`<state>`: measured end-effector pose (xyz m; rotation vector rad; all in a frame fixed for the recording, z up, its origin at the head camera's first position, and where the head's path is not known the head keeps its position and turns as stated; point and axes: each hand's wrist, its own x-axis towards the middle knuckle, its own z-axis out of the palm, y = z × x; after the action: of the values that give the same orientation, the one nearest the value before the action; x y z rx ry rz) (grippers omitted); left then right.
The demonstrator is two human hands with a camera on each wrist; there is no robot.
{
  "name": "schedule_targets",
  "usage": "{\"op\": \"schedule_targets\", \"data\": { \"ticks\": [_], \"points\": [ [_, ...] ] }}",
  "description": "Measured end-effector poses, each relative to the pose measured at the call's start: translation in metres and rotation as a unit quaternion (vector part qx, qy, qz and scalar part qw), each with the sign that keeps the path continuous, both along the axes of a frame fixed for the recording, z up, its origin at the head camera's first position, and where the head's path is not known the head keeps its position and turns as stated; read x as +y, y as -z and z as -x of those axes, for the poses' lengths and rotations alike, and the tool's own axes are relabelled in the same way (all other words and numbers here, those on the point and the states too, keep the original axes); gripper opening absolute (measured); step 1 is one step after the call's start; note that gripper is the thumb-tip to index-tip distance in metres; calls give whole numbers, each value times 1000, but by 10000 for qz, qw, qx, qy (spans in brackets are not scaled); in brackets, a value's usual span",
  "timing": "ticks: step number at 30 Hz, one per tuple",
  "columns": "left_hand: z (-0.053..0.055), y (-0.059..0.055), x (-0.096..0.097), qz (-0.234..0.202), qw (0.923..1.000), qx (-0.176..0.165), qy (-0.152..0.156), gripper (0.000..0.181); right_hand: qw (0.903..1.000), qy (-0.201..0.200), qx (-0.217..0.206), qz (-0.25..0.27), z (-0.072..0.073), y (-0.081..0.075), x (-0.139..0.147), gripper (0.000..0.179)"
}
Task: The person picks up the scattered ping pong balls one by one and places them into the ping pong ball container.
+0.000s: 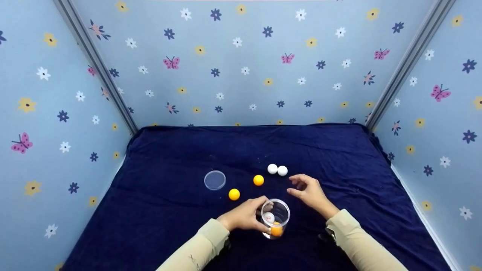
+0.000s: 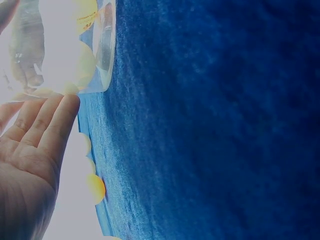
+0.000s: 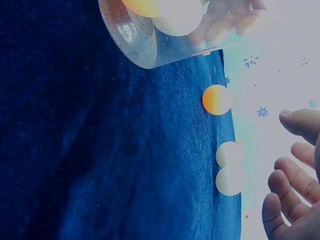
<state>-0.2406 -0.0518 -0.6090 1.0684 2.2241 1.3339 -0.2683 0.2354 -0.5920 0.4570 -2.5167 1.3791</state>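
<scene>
My left hand (image 1: 246, 215) holds a clear plastic jar (image 1: 285, 218) by its side, thumb in front and fingers behind. Inside the jar lie a white ball (image 1: 269, 217) and an orange ball (image 1: 276, 229), table-tennis sized; the jar's mouth is uncovered. To the right of the jar, my right hand (image 1: 311, 192) hovers over the cloth with its fingers loosely bent and nothing between them. Just beyond its fingertips two white balls (image 1: 272, 168) sit side by side. In the right wrist view, those white balls (image 3: 230, 180) and the right fingers (image 3: 287, 192) are apart.
One orange ball (image 1: 258, 180) lies left of the white pair, and another orange ball (image 1: 234, 194) sits nearer the left hand. A clear round lid (image 1: 215, 180) lies flat farther left. Dark blue cloth (image 1: 169, 210) covers the table, with flower-patterned walls (image 1: 256, 86) around its back and sides.
</scene>
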Motion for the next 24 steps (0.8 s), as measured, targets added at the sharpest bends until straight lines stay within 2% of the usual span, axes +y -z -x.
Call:
{"op": "schedule_targets", "data": {
  "ticks": [6,15,24],
  "points": [
    [0,0,0,-64,10000,19,73,73,9998,101,91,147,4,2,0,37],
    [0,1,0,1,10000,65,28,71,9998,161,-56,84,8,0,2,43],
    [0,2,0,-121,9999,-82,57,71,9998,179,-38,49,13,0,2,48]
  ]
}}
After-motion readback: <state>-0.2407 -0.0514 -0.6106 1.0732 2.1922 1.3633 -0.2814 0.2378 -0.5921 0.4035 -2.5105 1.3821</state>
